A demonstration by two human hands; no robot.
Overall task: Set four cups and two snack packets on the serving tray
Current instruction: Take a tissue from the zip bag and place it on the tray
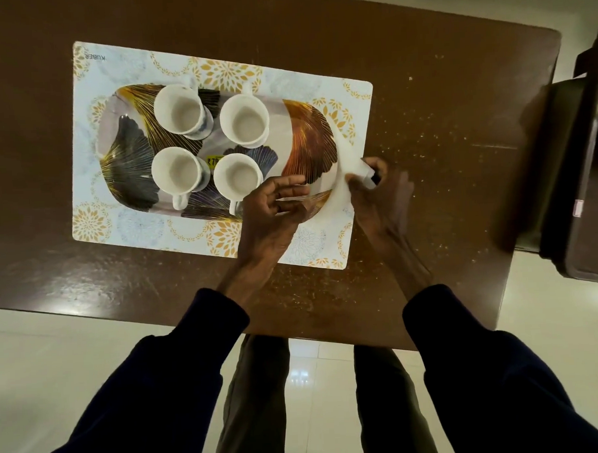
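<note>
A serving tray [309, 140] with a gold and dark leaf pattern lies on a placemat. Four white cups stand upright on its left and middle part: back left [179, 110], back right [245, 120], front left [177, 170] and front right [237, 176]. My right hand [378, 199] grips a white packet [340, 190], blurred, at the tray's right rim. A small dark part shows beside its fingers. My left hand [273, 210] hovers over the tray's front right rim with fingers apart and nothing in them. The tray's right end holds no cup.
The patterned placemat [119, 63] rests on a brown table [440, 117], whose near edge is close to my body. A dark piece of furniture [576, 166] stands just past the table's right edge. Pale tiled floor [73, 356] lies below.
</note>
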